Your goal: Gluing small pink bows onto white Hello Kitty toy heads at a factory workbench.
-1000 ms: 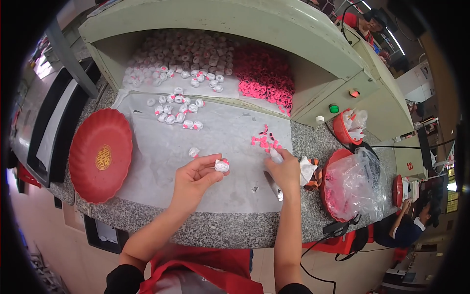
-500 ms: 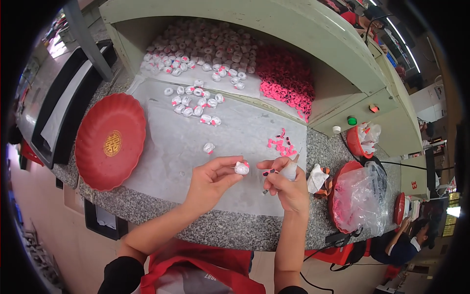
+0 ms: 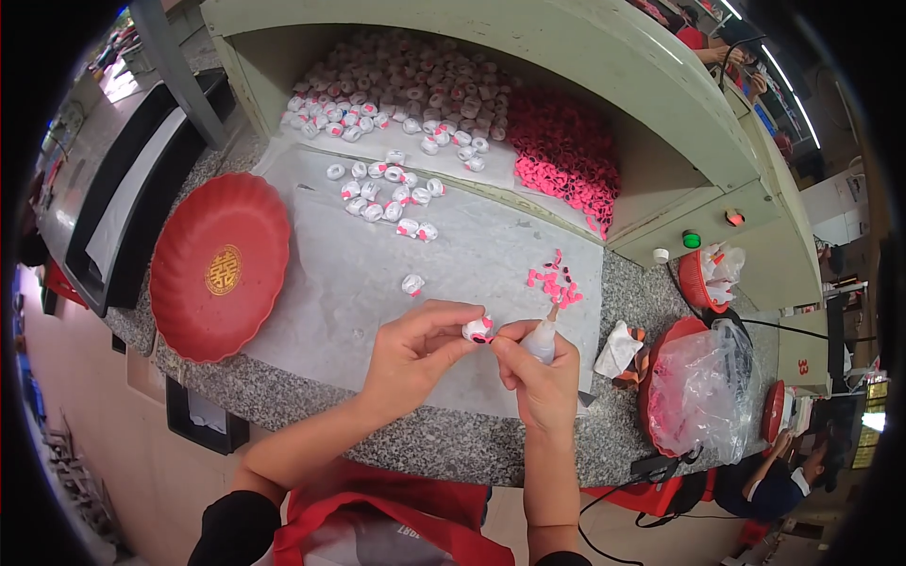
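My left hand (image 3: 406, 358) pinches a small white cat-head piece (image 3: 477, 327) between thumb and fingers. Against its lower right side, the fingertips of my right hand (image 3: 543, 382) hold a tiny pink-and-black piece (image 3: 483, 340), partly hidden. A whitish squeeze bottle (image 3: 541, 341) with a narrow tip is also tucked in my right hand, its nozzle pointing away from me. Beyond that hand lie several loose pink bits (image 3: 552, 283) on the white sheet (image 3: 321, 321). One lone white piece (image 3: 412, 285) sits past my left hand, with a group of similar pieces (image 3: 392, 193) farther back.
A red scalloped tray (image 3: 179, 316) stands at the left. Behind the sheet, a pale green shelf (image 3: 651, 113) holds heaped white pieces (image 3: 406, 75) and pink pieces (image 3: 566, 156). To the right are a crumpled tissue (image 3: 618, 349), a plastic bag (image 3: 703, 382) and a red basket (image 3: 696, 281).
My right hand has moved left to meet the white piece, bringing the pink-and-black piece against it. My left hand has shifted slightly right, and the white piece has turned.
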`<state>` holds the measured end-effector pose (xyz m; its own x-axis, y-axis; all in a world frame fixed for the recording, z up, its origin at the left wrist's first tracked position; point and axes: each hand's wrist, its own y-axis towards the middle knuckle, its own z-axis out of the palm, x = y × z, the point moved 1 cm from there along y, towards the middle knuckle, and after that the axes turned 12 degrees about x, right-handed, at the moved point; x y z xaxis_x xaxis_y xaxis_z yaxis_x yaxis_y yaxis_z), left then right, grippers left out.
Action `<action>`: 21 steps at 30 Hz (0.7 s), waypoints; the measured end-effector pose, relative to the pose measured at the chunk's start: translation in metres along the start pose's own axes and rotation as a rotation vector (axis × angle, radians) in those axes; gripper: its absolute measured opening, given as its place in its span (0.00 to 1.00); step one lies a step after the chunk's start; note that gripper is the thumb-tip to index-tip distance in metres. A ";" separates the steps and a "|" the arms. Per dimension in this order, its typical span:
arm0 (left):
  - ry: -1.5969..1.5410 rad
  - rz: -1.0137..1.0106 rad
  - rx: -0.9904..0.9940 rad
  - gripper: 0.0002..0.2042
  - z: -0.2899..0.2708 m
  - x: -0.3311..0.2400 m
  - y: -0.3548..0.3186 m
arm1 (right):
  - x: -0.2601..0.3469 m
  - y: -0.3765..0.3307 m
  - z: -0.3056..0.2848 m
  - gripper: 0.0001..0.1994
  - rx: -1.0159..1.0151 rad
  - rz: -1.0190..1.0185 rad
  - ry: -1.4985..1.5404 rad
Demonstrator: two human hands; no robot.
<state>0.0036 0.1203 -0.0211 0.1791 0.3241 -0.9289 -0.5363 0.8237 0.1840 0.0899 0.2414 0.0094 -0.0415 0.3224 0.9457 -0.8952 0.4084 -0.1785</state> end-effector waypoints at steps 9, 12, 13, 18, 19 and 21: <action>-0.052 0.004 0.001 0.15 -0.002 -0.008 0.001 | -0.012 -0.002 0.006 0.05 -0.106 -0.079 -0.168; -0.140 -0.047 -0.007 0.15 -0.003 -0.005 0.001 | -0.007 0.000 0.012 0.06 -0.081 -0.073 -0.164; -0.140 -0.048 -0.007 0.15 -0.004 -0.005 0.001 | -0.008 0.000 0.011 0.06 -0.081 -0.072 -0.163; 0.110 0.063 0.019 0.13 0.000 -0.008 0.001 | -0.007 0.001 0.005 0.08 -0.017 -0.107 -0.270; 0.111 0.061 0.021 0.13 0.001 -0.009 0.002 | -0.006 0.002 0.002 0.08 -0.019 -0.108 -0.269; 0.185 0.060 0.049 0.12 0.001 -0.010 0.003 | -0.004 0.003 -0.001 0.08 0.030 -0.079 -0.298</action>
<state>0.0014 0.1201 -0.0108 -0.0093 0.2863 -0.9581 -0.4999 0.8285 0.2524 0.0882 0.2425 0.0050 -0.0953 0.0237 0.9952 -0.9134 0.3954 -0.0969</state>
